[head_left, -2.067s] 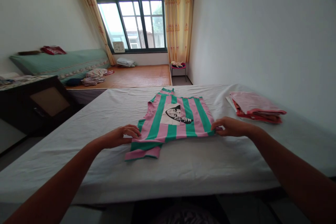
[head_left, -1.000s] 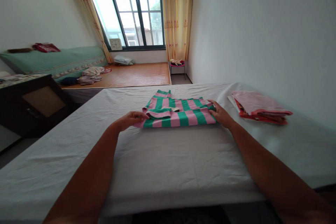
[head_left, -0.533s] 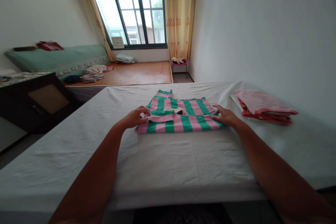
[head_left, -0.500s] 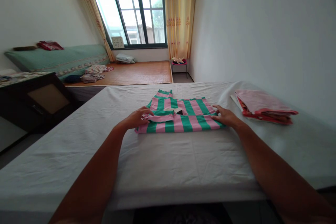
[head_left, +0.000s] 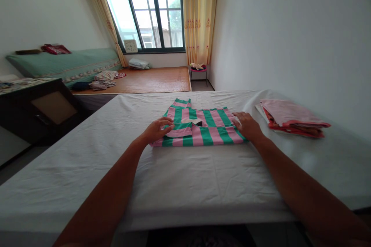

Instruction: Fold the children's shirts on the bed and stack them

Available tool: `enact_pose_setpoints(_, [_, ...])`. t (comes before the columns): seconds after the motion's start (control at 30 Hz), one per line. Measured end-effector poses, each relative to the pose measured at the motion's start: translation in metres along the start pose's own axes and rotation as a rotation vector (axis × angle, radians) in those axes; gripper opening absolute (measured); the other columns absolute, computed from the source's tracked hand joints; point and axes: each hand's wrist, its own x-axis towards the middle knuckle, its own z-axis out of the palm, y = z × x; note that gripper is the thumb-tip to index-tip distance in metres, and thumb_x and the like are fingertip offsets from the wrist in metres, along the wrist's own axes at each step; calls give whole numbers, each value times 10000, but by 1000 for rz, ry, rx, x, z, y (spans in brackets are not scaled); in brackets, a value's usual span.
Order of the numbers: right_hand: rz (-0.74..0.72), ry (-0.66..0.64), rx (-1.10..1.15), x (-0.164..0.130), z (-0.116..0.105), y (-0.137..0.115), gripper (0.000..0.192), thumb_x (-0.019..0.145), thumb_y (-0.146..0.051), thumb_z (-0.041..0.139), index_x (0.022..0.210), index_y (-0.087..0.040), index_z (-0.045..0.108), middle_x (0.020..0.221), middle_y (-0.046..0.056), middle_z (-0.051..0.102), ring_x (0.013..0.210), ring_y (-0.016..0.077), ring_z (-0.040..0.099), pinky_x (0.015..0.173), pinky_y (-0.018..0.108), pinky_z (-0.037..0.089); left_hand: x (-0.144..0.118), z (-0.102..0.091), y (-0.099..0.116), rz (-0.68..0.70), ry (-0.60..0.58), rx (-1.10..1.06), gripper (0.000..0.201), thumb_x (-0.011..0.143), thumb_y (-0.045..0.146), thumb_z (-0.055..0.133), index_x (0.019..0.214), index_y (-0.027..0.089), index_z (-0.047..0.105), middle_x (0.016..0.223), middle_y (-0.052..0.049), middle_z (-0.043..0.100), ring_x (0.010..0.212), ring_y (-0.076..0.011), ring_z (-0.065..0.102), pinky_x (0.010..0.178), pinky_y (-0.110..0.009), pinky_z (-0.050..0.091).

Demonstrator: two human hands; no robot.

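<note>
view: just the one camera, strapped to my head, so everything shows from my own eye level
facing: forward and tilted down, across the bed [head_left: 185,185] toward the window [head_left: 153,19] at the far end of the room
closeness: my forearms run in from the bottom corners; my left hand [head_left: 158,130] and right hand [head_left: 246,125] sit mid-frame, about an arm's reach out
edges: wall fills the right side, the room's far end looks well off
overlap: only one view, so nothing shared
</note>
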Motion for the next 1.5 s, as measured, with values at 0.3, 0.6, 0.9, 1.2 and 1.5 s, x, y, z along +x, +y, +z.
enact_pose_setpoints(0.3, [-402, -432, 163, -19, 25, -89, 605, 972, -554, 272, 1493, -253, 333, 1543, 41, 336, 1427, 214, 280, 1162, 420, 229, 2, 62, 11, -82, -236, 376, 609, 965, 555, 277, 1484, 245, 349, 1552, -41, 318, 1434, -233, 265, 1175, -404, 207])
enact_pose_setpoints(0.6, [8, -489, -71, -8, 33, -12, 679, 952, -595, 186, 1504, -221, 309, 1568, 39, 278, 1441, 221, 243, 1172, 422, 196, 2, 61, -3, -311, -176, 408, 586, 985, 527, 181, 1466, 254, 378, 1549, -35, 320, 1445, -210, 236, 1172, -422, 197])
enact_pose_setpoints(0.9, [-192, -333, -29, 7, 44, -54, 580, 981, -484, 237, 1450, -191, 410, 1510, 99, 389, 1420, 240, 297, 1156, 448, 224, 4, 61, -14, -291, -73, 383, 498, 972, 412, 289, 1381, 220, 497, 1474, -65, 451, 1380, -209, 374, 1147, -402, 272])
enact_pose_setpoints(1.2, [-310, -520, 104, 61, 77, -71, 622, 973, -539, 220, 1492, -220, 338, 1560, 34, 295, 1450, 197, 218, 1189, 379, 150, -2, 63, -13, -298, -79, 427, 491, 967, 430, 327, 1411, 263, 455, 1509, -53, 400, 1401, -223, 333, 1146, -414, 259])
enact_pose_setpoints(1.5, [114, -490, -88, 79, 81, 32, 635, 960, -530, 218, 1510, -220, 280, 1578, 56, 248, 1449, 231, 218, 1164, 472, 186, 0, 55, -9, -407, -125, 480, 513, 954, 463, 334, 1425, 280, 425, 1536, -69, 352, 1408, -272, 314, 1115, -469, 284])
